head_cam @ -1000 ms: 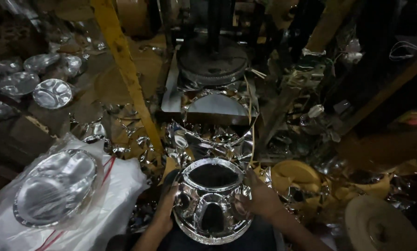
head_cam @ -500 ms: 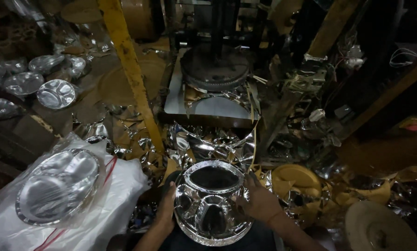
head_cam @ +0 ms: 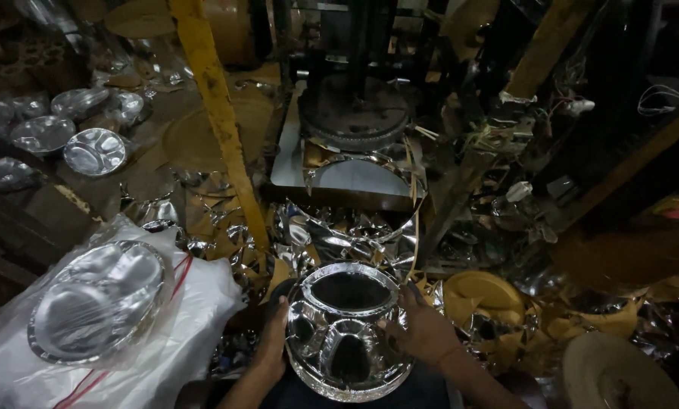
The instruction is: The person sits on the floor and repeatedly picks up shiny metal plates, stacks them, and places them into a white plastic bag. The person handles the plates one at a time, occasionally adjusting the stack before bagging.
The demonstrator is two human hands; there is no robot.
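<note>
Left hand and right hand grip the silver tray by its rims, fingers pressed on, scraps just beyond.

Dim, cluttered workshop; yellow beam crosses a scrap-strewn floor; dark press machine behind.

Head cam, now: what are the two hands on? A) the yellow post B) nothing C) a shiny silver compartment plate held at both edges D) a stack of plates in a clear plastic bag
C: the left hand and right hand grip opposite edges of the silver compartment plate; the bagged plates lie apart, to the left.
</note>
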